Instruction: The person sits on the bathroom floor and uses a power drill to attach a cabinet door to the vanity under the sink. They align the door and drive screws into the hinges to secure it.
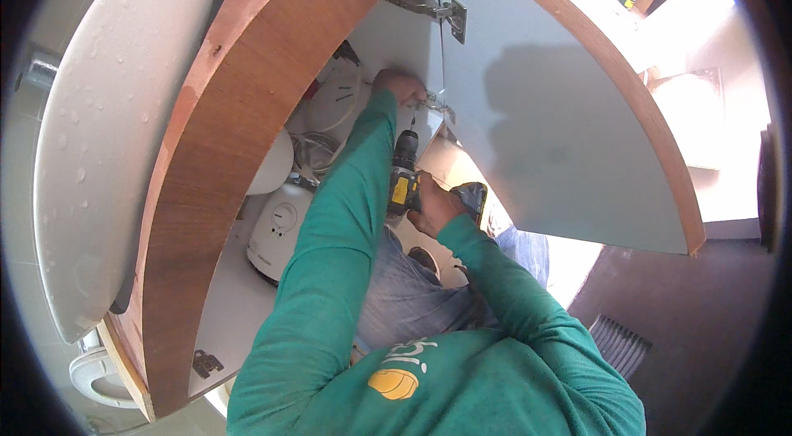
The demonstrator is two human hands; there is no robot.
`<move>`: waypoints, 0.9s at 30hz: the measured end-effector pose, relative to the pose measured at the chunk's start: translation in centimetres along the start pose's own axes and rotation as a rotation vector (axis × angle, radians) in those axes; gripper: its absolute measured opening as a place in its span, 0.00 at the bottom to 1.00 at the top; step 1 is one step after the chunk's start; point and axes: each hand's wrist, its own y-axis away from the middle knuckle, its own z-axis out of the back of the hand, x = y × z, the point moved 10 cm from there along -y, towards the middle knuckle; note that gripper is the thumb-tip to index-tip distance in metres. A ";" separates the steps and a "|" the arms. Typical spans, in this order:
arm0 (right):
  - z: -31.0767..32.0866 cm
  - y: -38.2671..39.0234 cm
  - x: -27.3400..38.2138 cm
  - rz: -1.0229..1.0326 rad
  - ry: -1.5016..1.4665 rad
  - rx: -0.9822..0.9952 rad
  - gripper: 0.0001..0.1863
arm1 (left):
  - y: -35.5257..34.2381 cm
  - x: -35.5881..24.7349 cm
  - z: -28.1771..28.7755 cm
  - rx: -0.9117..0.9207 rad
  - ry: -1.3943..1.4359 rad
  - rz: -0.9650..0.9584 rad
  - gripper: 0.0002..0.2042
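In the head view, a black-and-yellow cordless drill [403, 176] is being held near the centre of the frame, its handle being wrapped by the closed right hand [438, 207], apparently so that the slim bit can be pointed toward the lower silver metal hinge [439, 108] at upper centre. Beside that hinge and the bit's tip, the left hand [399, 87] is being held with fingers curled, perhaps for steadying; whether anything is being pinched cannot be told. The pale blue-grey, curved-edged door [569, 139] is being held open at upper right, presumably for access. At left of centre, a white, boxy appliance with a dial [276, 230] is being housed inside the brown wood-fronted cabinet [216, 89].
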 end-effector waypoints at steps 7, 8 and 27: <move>-0.3 -0.7 -0.6 -0.038 0.008 -0.023 0.42 | 1.4 -0.2 0.0 -0.043 0.404 0.114 0.09; -0.2 -0.6 -0.5 -0.045 -0.002 -0.027 0.42 | 1.1 -0.1 -0.2 -0.032 0.364 0.111 0.08; -1.9 -2.5 -0.8 -0.124 0.047 -0.133 0.35 | 0.3 1.9 -2.1 -0.002 0.709 0.232 0.06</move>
